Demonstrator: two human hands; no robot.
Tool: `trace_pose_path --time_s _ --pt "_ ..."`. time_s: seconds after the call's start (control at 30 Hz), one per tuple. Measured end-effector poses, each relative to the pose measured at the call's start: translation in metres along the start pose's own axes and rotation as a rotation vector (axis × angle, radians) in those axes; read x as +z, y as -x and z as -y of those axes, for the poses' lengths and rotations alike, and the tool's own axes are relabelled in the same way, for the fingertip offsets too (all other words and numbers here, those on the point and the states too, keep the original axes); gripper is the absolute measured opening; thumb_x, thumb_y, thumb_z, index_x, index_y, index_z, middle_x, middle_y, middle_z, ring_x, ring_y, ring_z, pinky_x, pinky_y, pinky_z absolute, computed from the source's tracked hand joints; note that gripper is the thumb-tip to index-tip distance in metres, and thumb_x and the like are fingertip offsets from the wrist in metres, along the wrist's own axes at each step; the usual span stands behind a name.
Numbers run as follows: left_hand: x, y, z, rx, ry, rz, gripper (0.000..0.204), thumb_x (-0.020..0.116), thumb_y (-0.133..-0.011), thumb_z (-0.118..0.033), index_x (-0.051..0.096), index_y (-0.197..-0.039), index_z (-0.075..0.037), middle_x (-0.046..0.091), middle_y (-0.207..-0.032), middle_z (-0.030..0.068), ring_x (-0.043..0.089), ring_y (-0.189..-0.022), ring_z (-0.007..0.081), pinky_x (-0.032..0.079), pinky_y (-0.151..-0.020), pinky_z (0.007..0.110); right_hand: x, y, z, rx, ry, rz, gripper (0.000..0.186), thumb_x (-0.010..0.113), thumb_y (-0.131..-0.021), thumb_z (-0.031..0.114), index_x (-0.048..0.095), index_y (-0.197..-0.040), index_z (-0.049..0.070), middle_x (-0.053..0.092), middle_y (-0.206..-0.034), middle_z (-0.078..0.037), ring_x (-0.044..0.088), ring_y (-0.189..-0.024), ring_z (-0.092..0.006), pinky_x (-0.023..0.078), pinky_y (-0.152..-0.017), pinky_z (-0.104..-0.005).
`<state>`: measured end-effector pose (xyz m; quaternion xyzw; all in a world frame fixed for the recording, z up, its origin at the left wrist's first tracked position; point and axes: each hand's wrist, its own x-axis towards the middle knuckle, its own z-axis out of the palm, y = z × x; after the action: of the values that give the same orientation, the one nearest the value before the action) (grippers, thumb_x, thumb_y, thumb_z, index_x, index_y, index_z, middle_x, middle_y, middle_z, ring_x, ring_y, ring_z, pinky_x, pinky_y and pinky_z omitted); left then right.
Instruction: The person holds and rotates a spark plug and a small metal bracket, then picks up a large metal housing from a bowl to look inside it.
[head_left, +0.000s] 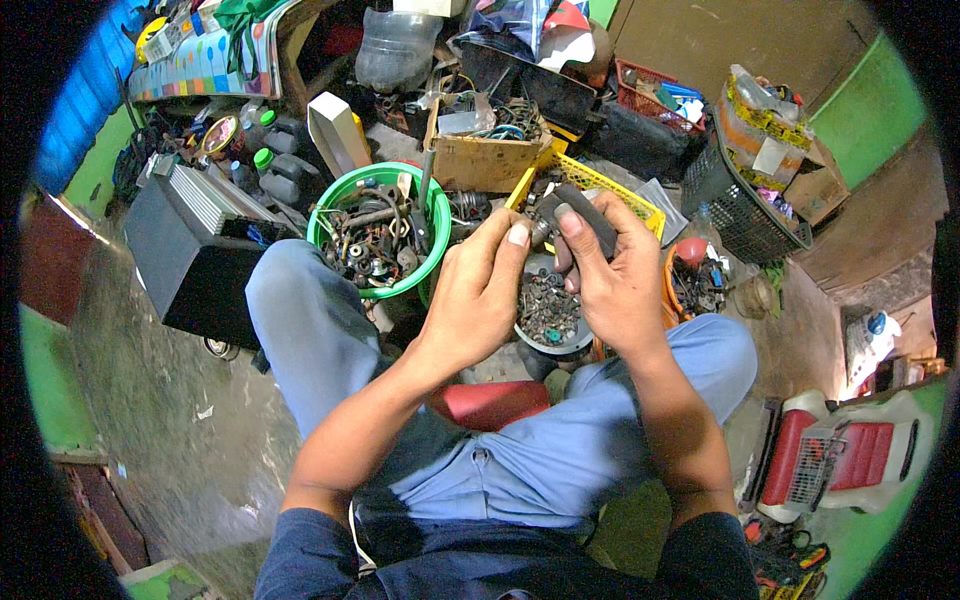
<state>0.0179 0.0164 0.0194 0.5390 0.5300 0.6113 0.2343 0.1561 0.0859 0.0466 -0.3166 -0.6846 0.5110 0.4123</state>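
In front of me, my left hand (478, 285) pinches a small round metal part (541, 234) between thumb and fingers. My right hand (618, 280) is wrapped round a dark grey block (592, 214), its thumb pressed along the near side. Block and metal part meet, or nearly so, between the two hands; the fingers hide the exact contact. Just below the hands stands a pale tub (556, 350) of small bolts and nuts. A green basin (436, 262) heaped with mixed metal parts is left of my left hand.
Beyond the hands are a yellow crate (632, 196) and a cardboard box (484, 166) of cables. A black cabinet (190, 268) stands at left, with green-capped jugs (283, 178) behind it. A dark plastic basket (742, 198) holds a taped box at right. My knees flank the tubs.
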Motion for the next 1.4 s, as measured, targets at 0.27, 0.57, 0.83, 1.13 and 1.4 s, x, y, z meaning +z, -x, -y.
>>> trace_pose_path --time_s 0.27,0.57,0.83,1.13,1.4 --pt "-0.002 0.002 -0.009 -0.045 -0.119 -0.005 0.028 0.045 -0.105 -0.022 0.056 -0.094 0.001 0.053 -0.07 0.0097 0.047 -0.066 0.0143 0.042 -0.062 0.033 0.004 -0.002 -0.007 -0.358 0.304 -0.088 0.023 0.06 -0.098 0.015 0.06 -0.081 0.001 0.052 -0.055 -0.013 0.055 -0.047 -0.0177 0.039 -0.047 -0.0357" --pt "0.003 0.001 -0.002 0.1 -0.13 -0.037 0.018 0.051 -0.102 -0.014 0.056 -0.095 0.002 0.052 -0.058 0.0176 0.055 -0.047 0.029 0.04 -0.047 0.039 0.013 0.001 0.003 -0.409 0.389 -0.136 0.017 0.061 -0.096 0.011 0.061 -0.082 0.0 0.06 -0.061 -0.017 0.065 -0.053 -0.0319 0.044 -0.048 -0.0396" --pt "0.003 0.0 -0.007 0.08 -0.147 -0.032 0.016 0.052 -0.1 -0.013 0.056 -0.095 0.002 0.055 -0.06 0.0194 0.06 -0.05 0.0334 0.042 -0.049 0.041 0.011 -0.001 -0.003 -0.431 0.444 -0.17 0.023 0.062 -0.096 0.014 0.059 -0.077 0.0 0.057 -0.057 -0.018 0.063 -0.049 -0.0303 0.042 -0.046 -0.0412" --pt "0.002 0.005 -0.004 0.111 -0.156 -0.045 0.014 0.052 -0.1 -0.011 0.056 -0.095 0.002 0.053 -0.058 0.018 0.058 -0.048 0.0323 0.041 -0.048 0.04 0.009 0.001 -0.004 -0.399 0.363 -0.172 0.021 0.061 -0.096 0.012 0.061 -0.079 0.0 0.059 -0.058 -0.017 0.064 -0.05 -0.0293 0.042 -0.046 -0.0392" --pt "0.001 0.003 -0.008 0.165 -0.133 -0.049 0.014 0.052 -0.1 -0.01 0.057 -0.095 0.001 0.053 -0.059 0.0177 0.058 -0.047 0.0319 0.041 -0.046 0.039 0.01 0.003 -0.004 -0.379 0.316 -0.186 0.02 0.06 -0.096 0.012 0.061 -0.08 0.0 0.057 -0.057 -0.013 0.06 -0.047 -0.0194 0.042 -0.047 -0.0359"
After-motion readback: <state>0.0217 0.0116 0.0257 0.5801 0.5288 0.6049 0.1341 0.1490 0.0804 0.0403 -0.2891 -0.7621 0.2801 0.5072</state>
